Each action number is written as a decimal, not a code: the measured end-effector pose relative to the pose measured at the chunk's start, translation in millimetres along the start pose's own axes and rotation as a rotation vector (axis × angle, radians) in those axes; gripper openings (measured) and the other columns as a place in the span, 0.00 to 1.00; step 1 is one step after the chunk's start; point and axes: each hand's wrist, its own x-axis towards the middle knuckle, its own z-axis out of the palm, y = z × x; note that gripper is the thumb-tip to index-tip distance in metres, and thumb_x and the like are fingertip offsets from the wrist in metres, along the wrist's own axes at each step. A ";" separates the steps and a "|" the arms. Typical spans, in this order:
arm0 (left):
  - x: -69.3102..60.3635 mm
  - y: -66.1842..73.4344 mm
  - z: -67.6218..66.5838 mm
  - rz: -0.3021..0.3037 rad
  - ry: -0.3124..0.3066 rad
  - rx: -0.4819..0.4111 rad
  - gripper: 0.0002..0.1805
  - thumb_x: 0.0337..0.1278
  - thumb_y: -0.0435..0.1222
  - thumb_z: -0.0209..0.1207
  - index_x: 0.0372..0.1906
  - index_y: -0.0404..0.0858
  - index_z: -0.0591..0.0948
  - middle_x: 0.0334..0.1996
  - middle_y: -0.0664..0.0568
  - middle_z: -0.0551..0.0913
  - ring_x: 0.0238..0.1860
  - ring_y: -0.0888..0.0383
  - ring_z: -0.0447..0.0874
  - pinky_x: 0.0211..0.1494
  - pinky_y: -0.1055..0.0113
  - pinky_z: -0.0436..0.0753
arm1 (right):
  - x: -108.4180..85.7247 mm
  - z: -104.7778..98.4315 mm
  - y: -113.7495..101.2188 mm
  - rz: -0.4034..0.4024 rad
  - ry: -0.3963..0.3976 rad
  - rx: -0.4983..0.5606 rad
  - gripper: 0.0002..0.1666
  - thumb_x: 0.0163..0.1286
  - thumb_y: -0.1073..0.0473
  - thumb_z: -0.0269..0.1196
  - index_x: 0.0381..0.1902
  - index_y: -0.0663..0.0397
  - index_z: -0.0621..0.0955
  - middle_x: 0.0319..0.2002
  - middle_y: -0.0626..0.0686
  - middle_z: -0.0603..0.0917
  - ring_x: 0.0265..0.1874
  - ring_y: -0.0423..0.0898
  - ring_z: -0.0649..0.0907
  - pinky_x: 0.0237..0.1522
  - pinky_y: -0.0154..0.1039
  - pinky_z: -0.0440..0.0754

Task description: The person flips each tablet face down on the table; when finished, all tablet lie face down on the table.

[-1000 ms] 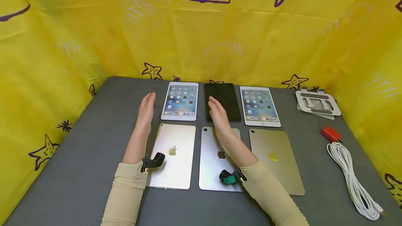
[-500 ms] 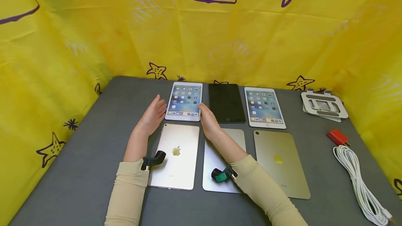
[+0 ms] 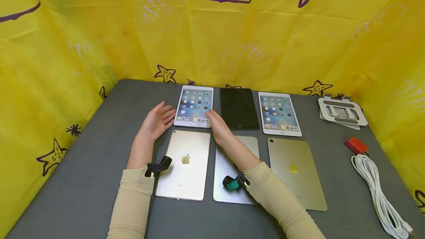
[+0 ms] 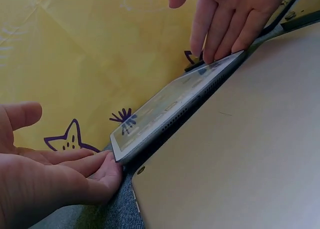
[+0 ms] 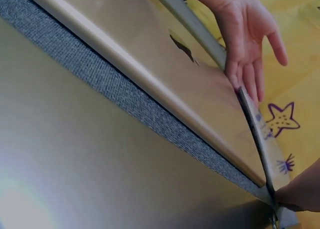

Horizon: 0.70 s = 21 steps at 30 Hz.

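A white-framed tablet (image 3: 193, 104) lies screen up at the back left of the table, its home screen lit. My left hand (image 3: 155, 121) is at its left side, palm turned inward and fingers extended. In the left wrist view those fingers touch the near left corner of the white tablet (image 4: 175, 103). Across from it, my right hand (image 3: 218, 126) rests its fingers along the right edge; the left wrist view shows the right hand (image 4: 235, 21) with fairly straight fingers there. Close by in front lies a gold tablet (image 3: 190, 172), back up.
A black tablet (image 3: 238, 106) and another white tablet (image 3: 279, 111) fill the back row. Silver (image 3: 220, 180) and yellowish (image 3: 292, 158) tablets lie face down in front. At right are a folding stand (image 3: 353, 115), a red charger (image 3: 356, 145) and a coiled white cable (image 3: 375, 191).
My right hand has moved left from over the black tablet to the white tablet's right edge. My left hand has come to its left edge and turned palm more upward.
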 end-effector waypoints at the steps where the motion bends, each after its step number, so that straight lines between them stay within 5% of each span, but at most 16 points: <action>1: 1.0 -0.1 0.3 -0.004 0.020 0.011 0.39 0.76 0.50 0.39 0.77 0.34 0.39 0.77 0.40 0.41 0.76 0.50 0.43 0.76 0.60 0.48 | 0.1 -0.6 -0.7 0.000 -0.002 -0.011 0.37 0.76 0.55 0.49 0.77 0.59 0.51 0.77 0.55 0.49 0.76 0.51 0.46 0.74 0.46 0.42; 7: 4.2 0.0 6.8 0.030 0.142 0.078 0.31 0.77 0.42 0.42 0.75 0.32 0.53 0.74 0.43 0.57 0.66 0.56 0.63 0.68 0.66 0.63 | -0.7 -3.2 -3.3 0.011 0.002 -0.088 0.37 0.75 0.52 0.50 0.76 0.57 0.55 0.76 0.55 0.55 0.74 0.52 0.52 0.74 0.48 0.47; 12: 4.3 2.6 21.9 0.141 0.234 0.174 0.27 0.71 0.35 0.53 0.69 0.29 0.66 0.56 0.48 0.75 0.48 0.63 0.76 0.54 0.74 0.75 | -1.1 -0.3 -4.0 0.011 0.011 -0.149 0.36 0.75 0.52 0.50 0.75 0.59 0.57 0.75 0.56 0.58 0.73 0.53 0.55 0.73 0.48 0.49; 15: 3.6 6.7 33.3 0.225 0.270 0.265 0.25 0.67 0.34 0.58 0.65 0.28 0.72 0.48 0.50 0.79 0.41 0.64 0.80 0.47 0.76 0.79 | 0.4 2.9 -3.8 0.010 -0.007 -0.122 0.35 0.75 0.54 0.49 0.75 0.61 0.58 0.72 0.58 0.62 0.71 0.53 0.60 0.72 0.47 0.52; 21: 1.4 15.1 53.0 0.316 0.283 0.442 0.22 0.65 0.34 0.60 0.62 0.29 0.76 0.53 0.41 0.80 0.38 0.66 0.81 0.49 0.74 0.79 | 4.3 8.1 -2.9 0.032 -0.032 0.002 0.33 0.76 0.58 0.47 0.74 0.65 0.57 0.72 0.59 0.61 0.70 0.51 0.63 0.72 0.42 0.54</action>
